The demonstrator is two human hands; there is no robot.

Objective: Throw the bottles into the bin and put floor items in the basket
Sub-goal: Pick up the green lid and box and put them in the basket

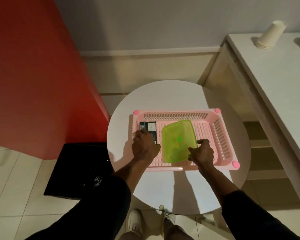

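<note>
A pink slotted basket (220, 134) sits on a round white table (171, 94). Inside it lies a translucent green plastic container (177, 135), upside down and tilted. My right hand (202, 152) grips its near right corner. A small black box with white print (148, 127) stands at the basket's left end, and my left hand (145, 146) is closed over its near end. A black bin (80, 168) stands on the floor left of the table. No bottles are in view.
A red wall panel (38, 75) rises at the left behind the bin. A white counter (275, 80) runs along the right with a stack of paper cups (270, 35) on it. My feet in white shoes (135, 222) stand at the table's near edge on tiled floor.
</note>
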